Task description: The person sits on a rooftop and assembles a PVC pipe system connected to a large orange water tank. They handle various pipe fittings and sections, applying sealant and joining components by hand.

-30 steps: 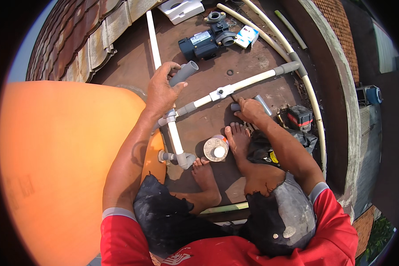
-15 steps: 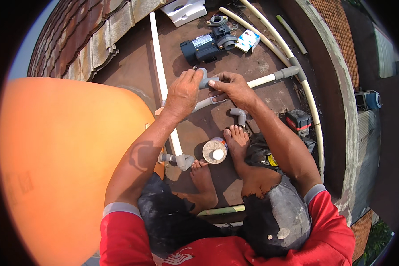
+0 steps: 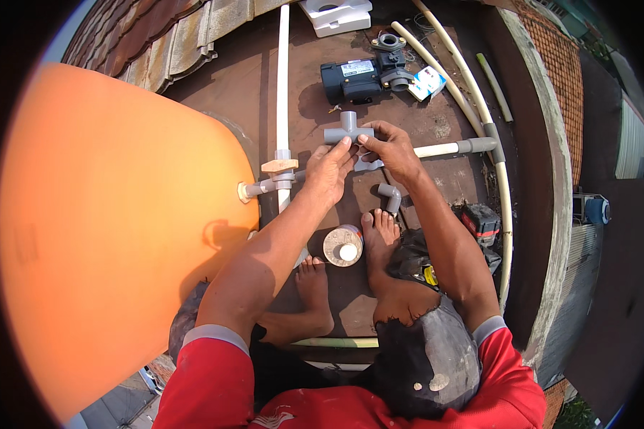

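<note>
A grey plastic pipe tee is held in front of me, its branch pointing away. My left hand is closed on it, thumb and fingertips at the near side. My right hand pinches its right end between thumb and fingers. Below that end, a pale grey-white scrap shows by my right fingers; I cannot make out what it is. Nearer my feet lie a grey elbow fitting and a round can with a white cap.
A large orange tank fills the left, joined to a valve on a white upright pipe. Beyond my hands lies a dark water pump beside a small box. Pipes and a black-red battery are at the right.
My left hand has shifted from over the tee's far side to its near side, leaving the tee in plain sight. The whole view has also shifted slightly.
</note>
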### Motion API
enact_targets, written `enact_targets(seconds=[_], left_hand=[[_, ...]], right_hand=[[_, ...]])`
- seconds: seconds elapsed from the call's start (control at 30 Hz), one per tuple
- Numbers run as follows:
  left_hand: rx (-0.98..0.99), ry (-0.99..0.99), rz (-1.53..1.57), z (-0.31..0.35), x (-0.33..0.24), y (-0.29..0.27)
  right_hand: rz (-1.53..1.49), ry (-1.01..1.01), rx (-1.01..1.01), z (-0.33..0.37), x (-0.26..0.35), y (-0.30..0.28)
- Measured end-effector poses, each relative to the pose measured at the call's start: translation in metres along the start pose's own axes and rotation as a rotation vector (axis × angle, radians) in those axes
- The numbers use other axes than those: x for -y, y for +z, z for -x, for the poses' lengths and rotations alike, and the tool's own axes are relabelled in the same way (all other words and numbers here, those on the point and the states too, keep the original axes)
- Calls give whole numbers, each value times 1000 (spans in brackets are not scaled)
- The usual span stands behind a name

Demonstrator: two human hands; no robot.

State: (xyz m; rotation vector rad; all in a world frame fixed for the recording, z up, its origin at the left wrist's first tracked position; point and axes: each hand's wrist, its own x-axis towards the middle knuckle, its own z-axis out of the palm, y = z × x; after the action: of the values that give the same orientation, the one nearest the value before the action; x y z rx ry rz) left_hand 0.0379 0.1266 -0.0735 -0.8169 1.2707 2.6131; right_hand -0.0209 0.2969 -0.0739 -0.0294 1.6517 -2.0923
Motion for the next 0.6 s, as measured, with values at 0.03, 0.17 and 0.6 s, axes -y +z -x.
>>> enact_targets(seconds=[0.03, 0.17, 0.6], left_hand=[[17, 5, 151, -2, 5, 0], [22, 13, 334, -13, 24, -9], [-25, 49, 305, -21, 36, -4]], right_hand=[[15, -26, 1, -1, 0, 1], [136, 0, 27, -7, 1, 4], [40, -4, -237, 21, -10, -20]])
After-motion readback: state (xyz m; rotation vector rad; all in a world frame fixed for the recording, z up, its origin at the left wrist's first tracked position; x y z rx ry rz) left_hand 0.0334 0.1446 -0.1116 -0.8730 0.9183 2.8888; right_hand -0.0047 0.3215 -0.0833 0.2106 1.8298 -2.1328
